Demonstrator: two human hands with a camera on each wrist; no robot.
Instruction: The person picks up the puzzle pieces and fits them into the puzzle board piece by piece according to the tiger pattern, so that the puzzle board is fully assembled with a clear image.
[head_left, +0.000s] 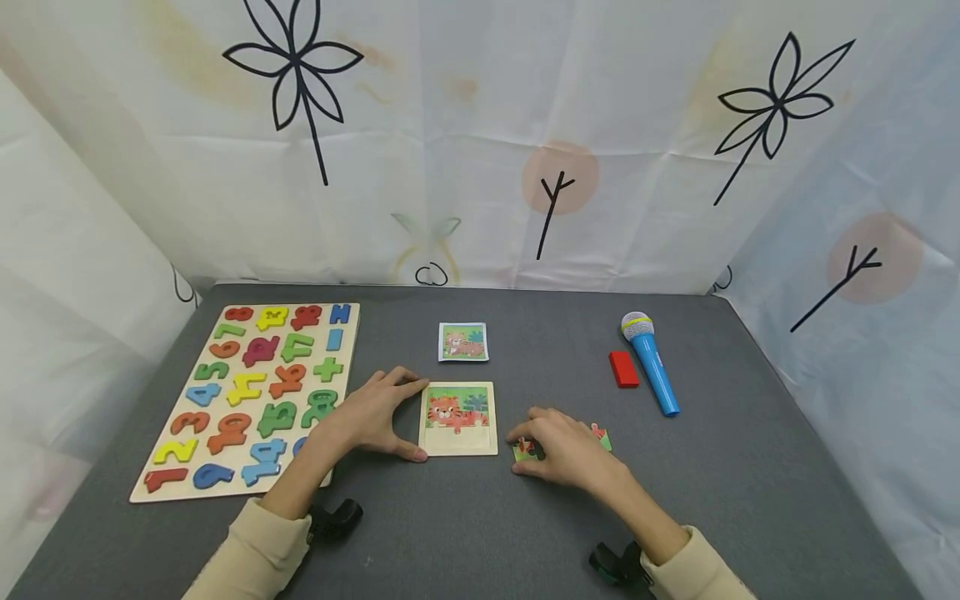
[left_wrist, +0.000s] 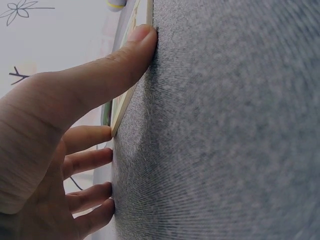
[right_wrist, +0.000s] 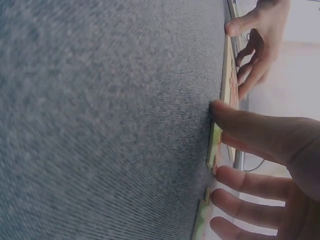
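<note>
A small wooden jigsaw board (head_left: 459, 443) with a tiger picture in its upper part lies mid-table; its lower strip is bare wood. The left hand (head_left: 372, 414) rests at the board's left side. Its thumb touches the lower left corner and its index finger the upper left, the other fingers spread on the table. To the right of the board, the right hand (head_left: 562, 446) pinches a green and red jigsaw piece (right_wrist: 215, 145) between thumb and index finger, low at the table. Another jigsaw piece (head_left: 601, 435) lies partly hidden behind that hand.
Behind the board lies a tiger picture card (head_left: 463, 343). A wooden number board (head_left: 247, 367) with colored numerals fills the left side, partly under the left forearm. At the right are a red block (head_left: 623, 369) and a blue toy microphone (head_left: 655, 371).
</note>
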